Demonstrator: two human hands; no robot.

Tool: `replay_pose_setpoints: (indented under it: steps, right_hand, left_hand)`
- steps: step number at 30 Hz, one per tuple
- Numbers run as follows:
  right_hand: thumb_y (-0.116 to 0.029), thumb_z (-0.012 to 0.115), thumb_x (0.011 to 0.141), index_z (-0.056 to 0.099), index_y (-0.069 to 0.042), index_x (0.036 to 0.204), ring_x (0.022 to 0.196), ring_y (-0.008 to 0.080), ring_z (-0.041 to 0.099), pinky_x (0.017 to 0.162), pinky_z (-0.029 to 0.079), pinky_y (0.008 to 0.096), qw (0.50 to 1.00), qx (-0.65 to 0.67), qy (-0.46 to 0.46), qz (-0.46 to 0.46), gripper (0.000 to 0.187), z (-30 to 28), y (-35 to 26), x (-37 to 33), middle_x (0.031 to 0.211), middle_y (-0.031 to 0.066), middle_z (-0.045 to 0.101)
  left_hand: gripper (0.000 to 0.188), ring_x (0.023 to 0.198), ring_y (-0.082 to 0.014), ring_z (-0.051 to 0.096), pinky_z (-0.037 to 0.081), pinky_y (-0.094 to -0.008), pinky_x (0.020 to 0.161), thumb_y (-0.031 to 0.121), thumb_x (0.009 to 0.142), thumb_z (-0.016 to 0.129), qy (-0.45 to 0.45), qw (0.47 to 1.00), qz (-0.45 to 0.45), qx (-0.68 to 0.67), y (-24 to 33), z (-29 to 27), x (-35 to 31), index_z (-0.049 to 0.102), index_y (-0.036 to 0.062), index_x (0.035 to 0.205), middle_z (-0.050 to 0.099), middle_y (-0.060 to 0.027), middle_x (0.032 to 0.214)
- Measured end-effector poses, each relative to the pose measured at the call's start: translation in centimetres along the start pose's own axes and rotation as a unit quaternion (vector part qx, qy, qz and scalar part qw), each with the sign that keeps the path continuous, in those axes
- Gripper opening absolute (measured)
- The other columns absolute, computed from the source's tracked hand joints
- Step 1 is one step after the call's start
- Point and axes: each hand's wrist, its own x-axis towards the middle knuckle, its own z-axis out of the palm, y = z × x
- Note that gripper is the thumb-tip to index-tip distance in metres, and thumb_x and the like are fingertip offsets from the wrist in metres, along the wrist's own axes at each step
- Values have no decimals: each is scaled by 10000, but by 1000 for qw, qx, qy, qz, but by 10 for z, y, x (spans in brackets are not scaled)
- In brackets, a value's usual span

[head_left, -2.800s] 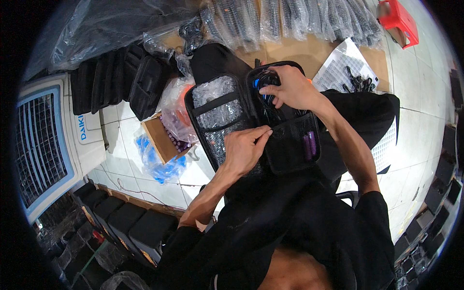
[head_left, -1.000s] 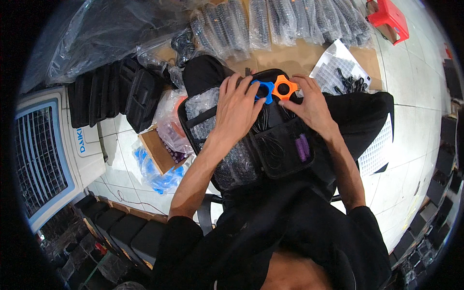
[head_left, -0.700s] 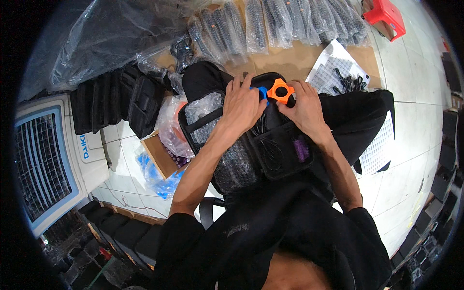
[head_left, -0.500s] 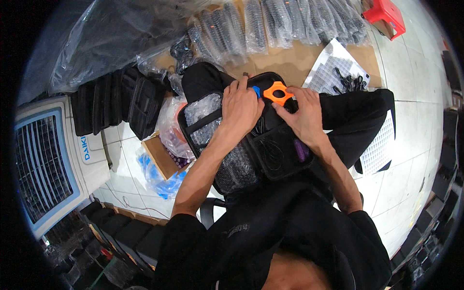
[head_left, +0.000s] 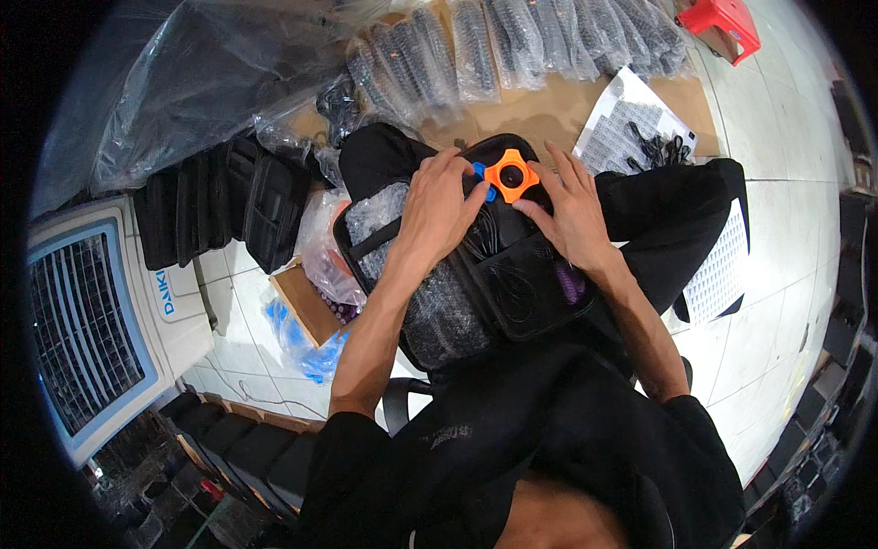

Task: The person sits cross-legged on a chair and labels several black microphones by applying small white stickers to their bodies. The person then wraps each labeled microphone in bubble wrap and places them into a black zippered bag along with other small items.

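Note:
An open black zip case lies across my lap. At its far end sits an orange four-lobed piece with a dark round centre, partly covering a blue piece. My left hand reaches over the case's left half, its thumb and forefinger apart beside the blue piece. On the other side, my right hand has its fingers spread, the forefinger and thumb at the orange piece's right edge. Bubble-wrapped contents fill the left half under a black strap. Dark cables and a purple item are in the right half.
Bubble-wrapped packs line the cardboard ahead. Printed sheets with black cables lie to the right. Black cases, a small carton and a white air cooler stand left. A red stool stands far right.
My left hand has drawn back slightly to the left, uncovering more of the blue piece. The orange piece has shifted slightly left, and my right fingers have spread away from it.

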Motion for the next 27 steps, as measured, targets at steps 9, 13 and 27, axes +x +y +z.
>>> replay_pose_setpoints:
  steps: [9, 13, 27]
  right_hand:
    - [-375, 771, 797, 590, 7, 1217, 1322, 427, 415, 1060, 373, 508, 999, -2, -27, 19, 595, 6, -7, 1, 1428, 284, 418]
    - [-382, 779, 792, 556, 3, 1261, 1307, 451, 422, 1058, 378, 517, 994, 97, -6, 44, 646, 3, -11, 2, 1409, 296, 427]
    - [-294, 793, 813, 453, 40, 1374, 1251, 344, 535, 1034, 428, 420, 958, 274, -10, 84, 736, 5, 7, 2, 1364, 321, 479]
  left_hand:
    - [304, 1230, -402, 511, 383, -441, 1065, 218, 849, 678, 5, 1000, 10, -13, 0, -1, 0, 662, -34, 1017, 560, -255, 1308]
    - [296, 1230, -402, 510, 384, -443, 1063, 217, 847, 680, 1, 1000, 8, -9, 2, -2, -1, 668, -27, 1016, 560, -247, 1312]
    - [283, 1261, -373, 506, 384, -426, 1071, 172, 837, 706, 121, 992, 33, 6, 1, -37, -30, 663, 41, 1085, 570, -175, 1333]
